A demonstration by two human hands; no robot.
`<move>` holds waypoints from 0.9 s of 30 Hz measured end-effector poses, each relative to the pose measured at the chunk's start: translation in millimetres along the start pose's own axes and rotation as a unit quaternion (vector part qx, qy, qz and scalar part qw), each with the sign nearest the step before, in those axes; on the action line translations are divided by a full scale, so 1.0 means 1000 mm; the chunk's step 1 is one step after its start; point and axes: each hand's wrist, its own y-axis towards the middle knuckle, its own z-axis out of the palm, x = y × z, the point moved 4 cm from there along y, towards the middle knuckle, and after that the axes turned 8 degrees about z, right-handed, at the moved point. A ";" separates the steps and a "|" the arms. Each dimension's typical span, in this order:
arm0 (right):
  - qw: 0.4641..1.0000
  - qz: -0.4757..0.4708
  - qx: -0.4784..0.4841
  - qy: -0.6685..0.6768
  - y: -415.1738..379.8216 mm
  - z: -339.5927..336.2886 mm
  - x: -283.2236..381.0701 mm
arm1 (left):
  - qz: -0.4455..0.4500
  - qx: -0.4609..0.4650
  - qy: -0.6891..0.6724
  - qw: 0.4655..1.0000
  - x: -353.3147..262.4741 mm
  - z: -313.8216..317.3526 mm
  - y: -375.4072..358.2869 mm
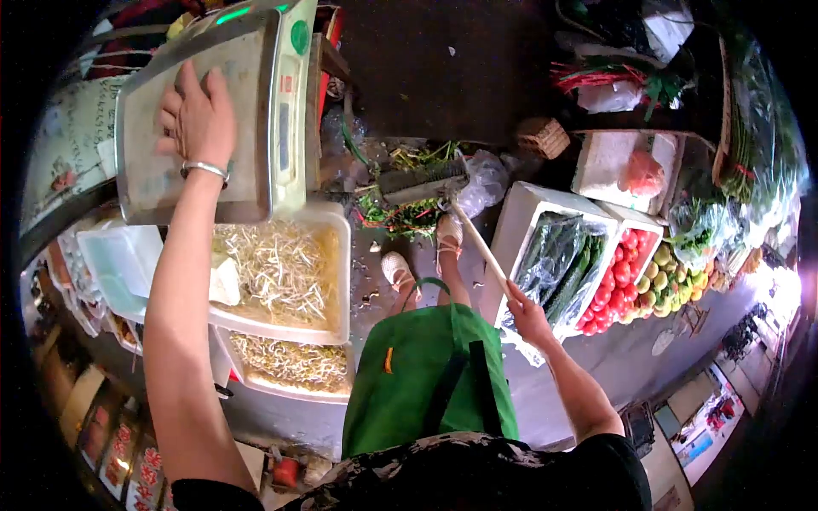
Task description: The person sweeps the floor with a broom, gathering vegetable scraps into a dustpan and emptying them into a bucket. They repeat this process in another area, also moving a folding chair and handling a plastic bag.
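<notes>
My left hand (203,123) lies on the metal plate of a weighing scale (243,162), its fingers spread and holding nothing. A bracelet circles that wrist. The fingers of my right hand (530,315) are wrapped round a long pale wooden handle (484,249). At the handle's far end, near my feet, a broom head (422,189) rests on the floor among green and red vegetable scraps (396,215). Beside it lies a clear plastic bag (486,180).
Tubs of bean sprouts (342,281) stand below the scale. On the right are a foam box of cucumbers (515,223), tomatoes (620,277), green and yellow produce (669,281) and bagged greens. A brick (544,138) lies near the top centre.
</notes>
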 end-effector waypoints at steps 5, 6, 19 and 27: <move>0.991 -0.067 -0.115 -0.001 0.087 0.017 0.025 | 0.002 -0.010 -0.002 1.000 0.007 0.008 0.005; 0.994 -0.055 -0.098 0.014 0.100 0.017 0.042 | -0.003 -0.006 -0.007 1.000 0.007 0.007 0.005; 0.988 -0.149 0.001 0.038 0.049 0.093 -0.081 | 0.012 0.008 0.028 1.000 0.040 0.036 0.025; 0.986 -0.018 -0.055 0.157 0.162 0.042 -0.044 | 0.018 0.024 0.038 0.999 0.057 0.033 0.039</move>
